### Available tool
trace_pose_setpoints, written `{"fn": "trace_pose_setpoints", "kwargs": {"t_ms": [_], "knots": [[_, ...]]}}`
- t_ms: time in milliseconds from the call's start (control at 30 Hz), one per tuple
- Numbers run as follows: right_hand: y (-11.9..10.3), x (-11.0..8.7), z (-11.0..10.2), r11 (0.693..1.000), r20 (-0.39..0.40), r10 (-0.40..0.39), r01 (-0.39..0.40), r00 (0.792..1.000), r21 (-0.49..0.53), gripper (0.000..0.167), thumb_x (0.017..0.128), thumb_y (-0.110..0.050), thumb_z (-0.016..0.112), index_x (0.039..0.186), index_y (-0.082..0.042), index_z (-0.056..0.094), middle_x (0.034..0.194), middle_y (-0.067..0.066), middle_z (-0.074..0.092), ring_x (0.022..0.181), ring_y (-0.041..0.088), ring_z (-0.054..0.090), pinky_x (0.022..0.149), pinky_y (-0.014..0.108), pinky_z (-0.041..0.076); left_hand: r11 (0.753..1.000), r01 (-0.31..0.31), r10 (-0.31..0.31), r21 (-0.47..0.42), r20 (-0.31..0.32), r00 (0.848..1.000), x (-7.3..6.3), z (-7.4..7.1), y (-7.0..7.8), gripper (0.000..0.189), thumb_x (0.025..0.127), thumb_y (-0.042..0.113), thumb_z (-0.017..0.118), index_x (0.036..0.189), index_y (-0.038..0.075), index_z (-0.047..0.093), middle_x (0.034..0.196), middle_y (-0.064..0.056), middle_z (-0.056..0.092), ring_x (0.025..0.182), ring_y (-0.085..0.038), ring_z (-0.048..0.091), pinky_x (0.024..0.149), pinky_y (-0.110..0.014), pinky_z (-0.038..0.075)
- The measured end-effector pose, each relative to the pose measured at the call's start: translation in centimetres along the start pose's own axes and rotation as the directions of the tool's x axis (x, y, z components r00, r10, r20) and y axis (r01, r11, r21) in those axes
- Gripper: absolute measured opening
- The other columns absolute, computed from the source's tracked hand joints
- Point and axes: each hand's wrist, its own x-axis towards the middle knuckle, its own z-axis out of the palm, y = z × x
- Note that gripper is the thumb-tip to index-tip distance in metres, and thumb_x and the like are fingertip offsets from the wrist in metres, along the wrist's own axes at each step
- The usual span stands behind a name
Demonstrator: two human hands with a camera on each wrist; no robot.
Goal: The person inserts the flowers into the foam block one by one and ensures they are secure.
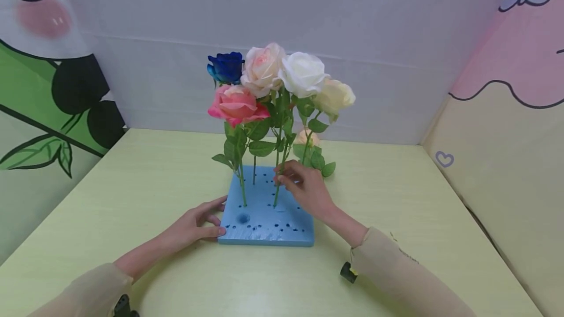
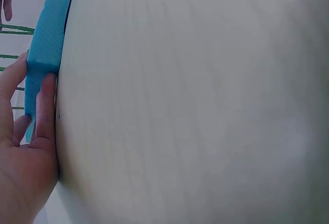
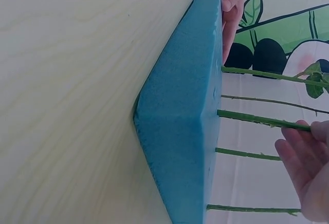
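A light blue foam block (image 1: pixel 286 216) with several small holes lies flat on the table. Standing upright in it are a white rose (image 1: pixel 303 73), a pale pink rose (image 1: pixel 263 68), a deep pink rose (image 1: pixel 238 105), a blue rose (image 1: pixel 226 67) and a cream rose (image 1: pixel 335 97). My right hand (image 1: pixel 308 187) pinches a green stem (image 3: pixel 247 118) between thumb and fingers, low above the block; it seems to lead up to the white rose. My left hand (image 1: pixel 198 221) rests against the block's left side, fingers fairly straight, thumb at the front left corner (image 2: pixel 46 64).
Behind the block a peach rose (image 1: pixel 308 137) shows low among green leaves (image 1: pixel 319 160), partly hidden by stems and my right hand. The pale wooden table (image 1: pixel 167 175) runs back to a white cloth wall (image 1: pixel 154 82). Painted panels (image 1: pixel 502 126) flank it on both sides.
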Motion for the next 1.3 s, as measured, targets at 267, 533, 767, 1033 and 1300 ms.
{"fn": "trace_pose_setpoints", "kwargs": {"t_ms": [267, 533, 767, 1033, 1300], "knots": [[0.1, -0.4, -0.9, 0.996, 0.017, 0.008, -0.006, 1.000, -0.091, 0.034, 0.097, -0.019, 0.063, 0.131, -0.016, 0.063, 0.114, 0.005, 0.075, 0.105, 0.019, 0.072, 0.078, 0.023, 0.058, 1.000, 0.002, -0.002, 0.015, 0.001, 1.000, 0.0, 0.1, -0.2, 0.082, 0.088, 0.029, 0.074, 0.156, 0.015, 0.031, 0.145, -0.016, 0.048, 0.100, -0.009, 0.063, 0.089, -0.018, 0.045], [0.6, -1.0, -2.6, 0.994, -0.021, 0.023, -0.025, 1.000, -0.105, 0.039, 0.096, -0.016, 0.065, 0.134, -0.012, 0.061, 0.124, 0.009, 0.070, 0.111, 0.026, 0.069, 0.084, 0.029, 0.059, 1.000, 0.019, -0.019, 0.018, 0.000, 1.000, 0.0, 0.1, 0.0, 0.082, 0.088, 0.031, 0.074, 0.156, 0.016, 0.030, 0.146, -0.016, 0.048, 0.101, -0.012, 0.064, 0.089, -0.018, 0.046], [1.5, -1.6, -4.6, 0.988, -0.080, 0.017, -0.029, 0.997, -0.153, 0.038, 0.094, -0.012, 0.067, 0.131, -0.011, 0.062, 0.124, 0.008, 0.071, 0.111, 0.024, 0.070, 0.082, 0.030, 0.059, 1.000, 0.027, -0.027, 0.010, 0.000, 1.000, -0.1, 0.1, 0.1, 0.083, 0.088, 0.031, 0.075, 0.156, 0.016, 0.030, 0.147, -0.016, 0.047, 0.102, -0.013, 0.063, 0.089, -0.019, 0.047], [3.3, -2.3, -6.6, 0.979, -0.131, 0.043, -0.068, 0.990, -0.190, 0.039, 0.092, -0.011, 0.069, 0.131, -0.013, 0.061, 0.123, 0.009, 0.071, 0.110, 0.024, 0.069, 0.083, 0.037, 0.059, 1.000, 0.020, -0.020, 0.010, 0.004, 1.000, -0.1, 0.1, 0.1, 0.083, 0.088, 0.030, 0.074, 0.156, 0.016, 0.029, 0.147, -0.017, 0.046, 0.102, -0.013, 0.062, 0.088, -0.019, 0.047], [4.7, -2.6, -7.7, 0.967, -0.143, 0.092, -0.122, 0.985, -0.224, 0.043, 0.092, -0.013, 0.070, 0.134, -0.012, 0.059, 0.124, 0.013, 0.070, 0.111, 0.028, 0.069, 0.085, 0.041, 0.059, 1.000, 0.008, -0.008, -0.015, 0.008, 1.000, 0.0, 0.0, 0.1, 0.084, 0.088, 0.028, 0.075, 0.157, 0.013, 0.028, 0.146, -0.019, 0.046, 0.100, -0.009, 0.063, 0.085, -0.018, 0.049]]}}
